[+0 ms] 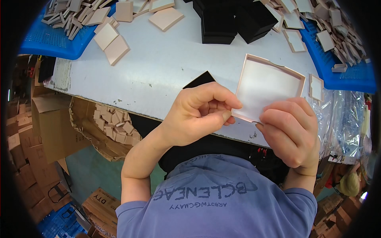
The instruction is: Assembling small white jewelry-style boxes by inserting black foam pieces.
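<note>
A shallow pale pink open box (266, 85) with a white inside is tilted up before me, above the table's near edge. My left hand (204, 109) pinches its near left corner between thumb and index finger. My right hand (289, 129) grips the near right part, its curled fingers covering that corner. Small curved notches show in the near and far walls of the box. Just beyond my left hand lies a flat black piece (200, 79), partly hidden by that hand.
Stacks of black pads (218, 27) stand at the far middle of the white table (158, 79). Blue baskets (59, 45) heaped with pale boxes flank it, with loose boxes (116, 49) nearby. Clear plastic bags (343, 119) lie right. A carton (85, 133) of small boxes stands below left.
</note>
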Available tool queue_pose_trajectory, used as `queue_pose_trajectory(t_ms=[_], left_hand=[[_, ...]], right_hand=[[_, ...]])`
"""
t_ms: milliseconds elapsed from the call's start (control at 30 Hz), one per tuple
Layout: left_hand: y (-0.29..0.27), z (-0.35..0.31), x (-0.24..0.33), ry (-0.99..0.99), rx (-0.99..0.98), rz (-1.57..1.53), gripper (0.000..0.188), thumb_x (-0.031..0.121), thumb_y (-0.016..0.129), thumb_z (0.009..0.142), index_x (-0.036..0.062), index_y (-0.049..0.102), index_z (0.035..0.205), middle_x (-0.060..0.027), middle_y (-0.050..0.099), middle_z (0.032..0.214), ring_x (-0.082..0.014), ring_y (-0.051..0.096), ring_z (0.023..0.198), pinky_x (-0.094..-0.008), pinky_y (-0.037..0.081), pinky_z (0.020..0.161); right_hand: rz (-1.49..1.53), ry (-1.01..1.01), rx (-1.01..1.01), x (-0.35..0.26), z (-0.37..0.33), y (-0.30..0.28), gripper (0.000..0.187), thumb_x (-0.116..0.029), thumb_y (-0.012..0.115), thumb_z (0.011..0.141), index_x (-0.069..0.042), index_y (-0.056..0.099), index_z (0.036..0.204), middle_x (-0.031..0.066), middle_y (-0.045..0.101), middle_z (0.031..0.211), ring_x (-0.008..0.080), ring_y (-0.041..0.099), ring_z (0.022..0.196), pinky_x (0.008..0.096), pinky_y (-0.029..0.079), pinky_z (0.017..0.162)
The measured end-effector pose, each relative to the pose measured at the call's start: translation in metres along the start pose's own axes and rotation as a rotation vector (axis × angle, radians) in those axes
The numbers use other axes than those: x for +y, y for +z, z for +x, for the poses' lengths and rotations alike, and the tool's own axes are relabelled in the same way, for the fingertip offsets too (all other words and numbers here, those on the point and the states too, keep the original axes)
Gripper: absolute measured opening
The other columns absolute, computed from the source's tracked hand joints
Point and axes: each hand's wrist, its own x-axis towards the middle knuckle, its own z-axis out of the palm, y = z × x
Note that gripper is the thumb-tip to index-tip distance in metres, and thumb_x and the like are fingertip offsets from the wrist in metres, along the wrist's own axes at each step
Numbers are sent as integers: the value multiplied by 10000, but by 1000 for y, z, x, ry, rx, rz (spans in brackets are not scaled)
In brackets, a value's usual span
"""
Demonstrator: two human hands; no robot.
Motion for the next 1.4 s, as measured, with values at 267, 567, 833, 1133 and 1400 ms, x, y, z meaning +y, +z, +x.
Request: queue_pose_trajectory(t_ms=[267,567,833,1133,1400], left_hand=[[4,3,-9,9,50,61,201,-62,496,797,-1,593,962,-25,593,802,-80,598,742,-233,516,717],[-1,0,-5,65,57,-27,212,-31,509,881,0,593,1073,-56,600,924,-118,627,793,-241,525,734],[-6,2,-2,56,-17,-63,180,-31,533,864,1,598,1029,-50,595,906,-99,615,795,-231,520,722],[-1,5,0,153,51,623,257,-55,525,826,14,572,1069,-40,584,821,-90,566,701,-228,468,652],[-29,-19,-24,313,290,677,491,141,613,842,33,447,1291,-166,576,1099,-235,562,1000,-353,431,850]], right_hand=[[-21,-42,-14,0,0,5,213,-120,572,467,9,558,636,78,569,791,208,575,712,299,455,599],[146,95,0,9,-1,4,206,-66,701,546,-16,558,685,66,572,803,215,567,700,323,443,583],[209,100,39,10,-2,6,214,-54,712,531,-15,556,672,64,575,800,217,566,693,323,448,581],[-53,-100,-38,0,4,13,227,-140,566,480,4,565,655,77,563,790,203,565,694,296,445,592],[767,653,63,32,-29,29,156,-121,656,763,-10,549,742,79,565,790,157,543,670,267,444,618]])
